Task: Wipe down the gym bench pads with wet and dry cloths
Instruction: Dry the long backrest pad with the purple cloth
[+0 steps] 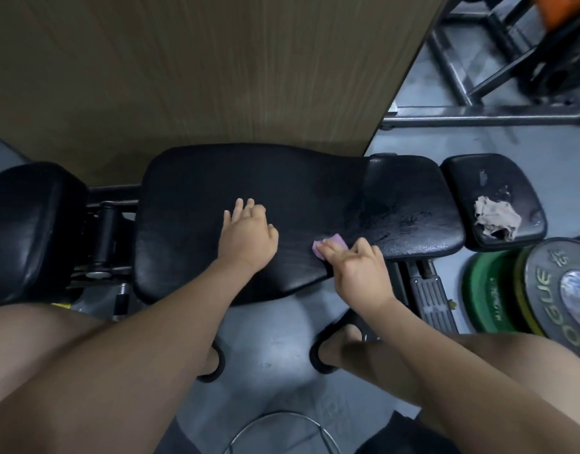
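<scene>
The long black bench pad stretches across the middle of the head view, with wet streaks on its right part. My left hand rests flat on the pad's middle, fingers straight. To its right, my right hand presses a small pink cloth against the pad near its front edge; most of the cloth is hidden under the fingers. A crumpled beige cloth lies on the small black pad at the far right. Another black pad sits at the left.
A wooden panel stands right behind the bench. Green and grey weight plates lie on the floor at the right. A metal rack frame crosses the floor at the back right. My legs and sandalled feet are below the bench.
</scene>
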Demonstrator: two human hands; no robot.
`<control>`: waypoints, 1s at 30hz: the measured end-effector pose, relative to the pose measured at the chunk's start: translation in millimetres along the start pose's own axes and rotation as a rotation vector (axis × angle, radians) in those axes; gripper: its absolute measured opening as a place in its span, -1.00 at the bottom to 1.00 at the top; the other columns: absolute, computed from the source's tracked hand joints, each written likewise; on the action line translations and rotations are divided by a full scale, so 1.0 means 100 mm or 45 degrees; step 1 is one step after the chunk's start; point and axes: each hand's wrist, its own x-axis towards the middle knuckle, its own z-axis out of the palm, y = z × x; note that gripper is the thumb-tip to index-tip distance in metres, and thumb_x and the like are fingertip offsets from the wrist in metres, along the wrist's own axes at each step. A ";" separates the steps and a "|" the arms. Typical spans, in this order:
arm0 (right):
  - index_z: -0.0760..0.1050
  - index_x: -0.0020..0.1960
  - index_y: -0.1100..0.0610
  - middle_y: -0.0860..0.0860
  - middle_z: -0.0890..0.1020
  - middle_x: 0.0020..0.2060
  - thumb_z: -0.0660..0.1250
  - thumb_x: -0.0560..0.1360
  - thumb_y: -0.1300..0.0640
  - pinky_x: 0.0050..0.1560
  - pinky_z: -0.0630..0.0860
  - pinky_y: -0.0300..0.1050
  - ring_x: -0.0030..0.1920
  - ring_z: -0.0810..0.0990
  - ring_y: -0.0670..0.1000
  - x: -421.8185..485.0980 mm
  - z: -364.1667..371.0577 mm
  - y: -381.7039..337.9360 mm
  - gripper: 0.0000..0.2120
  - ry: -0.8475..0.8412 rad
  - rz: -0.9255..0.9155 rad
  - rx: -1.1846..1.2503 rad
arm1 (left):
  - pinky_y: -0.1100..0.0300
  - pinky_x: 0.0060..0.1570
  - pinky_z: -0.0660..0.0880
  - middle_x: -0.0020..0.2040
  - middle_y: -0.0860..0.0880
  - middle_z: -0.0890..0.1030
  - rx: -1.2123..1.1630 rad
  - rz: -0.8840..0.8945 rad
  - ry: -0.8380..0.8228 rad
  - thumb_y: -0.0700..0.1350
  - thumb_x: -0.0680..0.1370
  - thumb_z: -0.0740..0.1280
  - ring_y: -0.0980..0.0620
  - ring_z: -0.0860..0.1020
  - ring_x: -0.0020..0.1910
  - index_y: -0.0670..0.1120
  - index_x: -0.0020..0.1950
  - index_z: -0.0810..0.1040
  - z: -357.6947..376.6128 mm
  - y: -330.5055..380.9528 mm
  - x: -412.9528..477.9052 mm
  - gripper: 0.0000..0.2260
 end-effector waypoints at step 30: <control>0.55 0.31 -0.07 -0.18 0.62 0.11 0.20 0.56 0.23 -0.11 0.45 0.04 -0.16 0.31 0.05 1.07 0.23 0.01 -0.60 -0.061 -0.082 0.228 | -0.19 0.56 0.01 0.59 -0.08 0.26 0.186 -0.052 0.352 0.09 0.58 0.13 -0.10 0.09 0.61 -0.02 0.43 0.38 0.48 0.06 0.41 -0.56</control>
